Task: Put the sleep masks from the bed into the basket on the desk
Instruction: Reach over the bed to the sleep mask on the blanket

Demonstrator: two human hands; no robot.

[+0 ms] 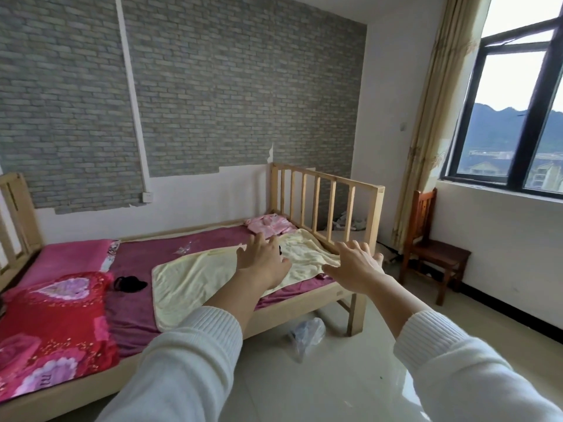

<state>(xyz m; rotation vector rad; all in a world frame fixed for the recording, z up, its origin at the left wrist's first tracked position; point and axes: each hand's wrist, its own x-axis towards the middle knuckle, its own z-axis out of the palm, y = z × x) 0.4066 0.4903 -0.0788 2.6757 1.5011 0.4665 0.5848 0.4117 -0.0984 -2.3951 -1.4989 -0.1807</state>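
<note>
A black sleep mask (129, 283) lies on the purple sheet of the wooden bed (274, 312), between the red quilt and a pale yellow towel (213, 278). A small dark thing (279, 250) peeks out on the towel just right of my left hand; I cannot tell what it is. My left hand (262, 260) reaches out over the towel with fingers spread, holding nothing. My right hand (356, 266) is stretched out near the bed's foot corner, also open. The basket and desk are out of view.
A red flowered quilt (51, 327) covers the near left of the bed. Pink clothing (268, 225) lies by the slatted footboard (323, 202). A clear plastic bag (307, 333) sits on the tiled floor. A wooden chair (432, 248) stands under the window.
</note>
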